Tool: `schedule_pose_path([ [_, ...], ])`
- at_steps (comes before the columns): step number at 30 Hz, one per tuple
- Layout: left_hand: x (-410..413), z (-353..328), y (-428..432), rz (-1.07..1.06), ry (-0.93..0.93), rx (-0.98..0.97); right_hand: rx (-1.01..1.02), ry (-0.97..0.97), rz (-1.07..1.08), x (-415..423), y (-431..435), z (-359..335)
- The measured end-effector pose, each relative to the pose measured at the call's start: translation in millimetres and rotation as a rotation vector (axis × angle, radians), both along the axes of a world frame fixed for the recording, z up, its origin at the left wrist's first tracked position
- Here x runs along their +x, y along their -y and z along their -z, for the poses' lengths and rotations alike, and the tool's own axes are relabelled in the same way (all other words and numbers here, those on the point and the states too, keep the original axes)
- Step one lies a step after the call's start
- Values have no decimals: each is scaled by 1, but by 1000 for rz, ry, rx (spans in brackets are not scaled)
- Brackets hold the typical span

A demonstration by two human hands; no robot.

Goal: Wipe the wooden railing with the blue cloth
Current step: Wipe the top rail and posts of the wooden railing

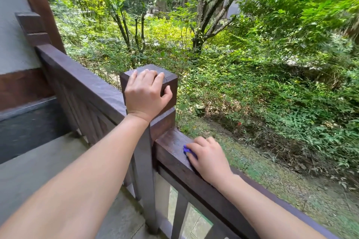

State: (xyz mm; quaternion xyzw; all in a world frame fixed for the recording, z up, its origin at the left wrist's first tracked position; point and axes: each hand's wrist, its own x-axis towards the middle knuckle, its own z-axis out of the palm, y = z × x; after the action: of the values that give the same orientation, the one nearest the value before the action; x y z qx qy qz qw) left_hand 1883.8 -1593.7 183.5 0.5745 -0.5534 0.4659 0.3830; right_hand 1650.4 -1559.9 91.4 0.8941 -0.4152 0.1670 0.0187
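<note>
Two bare hands are on the dark wooden railing. Reference landmark: the square corner post.

Left hand: laid over the top of the corner post, fingers curled over its far edge and thumb against its right face, clasping the post cap.

Right hand: palm down on the top rail, just right of and below the corner post, fingers bent and pressing the blue cloth onto the wood. Only a small part of the cloth shows, at the side of the hand nearest the post.

Beyond the post: green shrubs and trees.
</note>
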Motion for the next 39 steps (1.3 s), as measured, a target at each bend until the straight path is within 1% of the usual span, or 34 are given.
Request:
schedule_pose_path([
  [2, 0, -2, -2, 5, -1, 1, 5, -20, 207, 24, 12, -7],
  [3, 1, -2, -2, 3, 2, -1, -3, -46, 247, 37, 10, -7],
  [4, 1, -3, -3, 1, 4, 1, -19, -56, 218, 48, 5, -5],
  [7, 1, -2, -2, 7, 4, 5, -115, -41, -94, 39, -15, 11],
  [8, 0, -1, -1, 5, 3, 3, -156, -29, -159, 29, -12, 14],
  [9, 0, 0, -1, 3, 2, 0, -163, -20, -161, 24, -5, 13],
  [10, -1, 0, -1, 3, 0, 0, -137, -20, -112, 26, 3, 9],
  [13, -1, 0, -3, -1, 3, -3, -45, -23, 196, 62, 19, -3],
  [14, -1, -1, -4, -1, 3, -2, -32, -12, 231, 75, 17, -4],
  [15, -1, -1, -3, 4, 0, -3, -24, 12, 205, 82, 10, -3],
  [16, -1, -1, -3, 10, -1, -10, -53, 38, 109, 81, 3, 1],
  [18, -1, 0, -1, 15, -3, -26, -148, 45, -172, 62, -10, 15],
  [19, -1, 1, -1, 17, -7, -28, -189, 38, -271, 51, -10, 18],
  [20, -1, 1, -1, 18, -11, -27, -197, 34, -299, 45, -5, 18],
  [21, -2, 0, -1, 17, -14, -28, -156, 26, -248, 47, 1, 14],
  [25, 0, 1, -2, 18, -10, -25, -5, 75, 235, 83, 24, 2],
  [27, -1, 1, -2, 17, -11, -23, 45, 91, 390, 96, 28, -1],
  [28, -1, -1, -2, 19, -18, -22, 31, 86, 413, 101, 25, -1],
  [29, -1, -1, -2, 23, -23, -24, -18, 83, 380, 103, 20, 1],
  [32, -2, 0, -2, 29, -20, -32, -154, 87, 76, 90, 0, 12],
  [33, -2, -1, -2, 30, -20, -27, -150, 67, -17, 80, 2, 13],
  [34, -1, -1, -2, 31, -24, -20, -136, 41, -66, 69, 8, 12],
  [35, -1, 0, -3, 28, -27, -11, -98, 10, -44, 60, 15, 10],
  [36, -2, 0, -4, 20, -30, -3, -53, -2, 47, 55, 23, 6],
  [38, -2, -1, -4, 13, -33, 5, 19, 51, 275, 54, 33, -4],
  [39, -3, -2, -4, 20, -30, 4, 24, 73, 331, 59, 31, -5],
])
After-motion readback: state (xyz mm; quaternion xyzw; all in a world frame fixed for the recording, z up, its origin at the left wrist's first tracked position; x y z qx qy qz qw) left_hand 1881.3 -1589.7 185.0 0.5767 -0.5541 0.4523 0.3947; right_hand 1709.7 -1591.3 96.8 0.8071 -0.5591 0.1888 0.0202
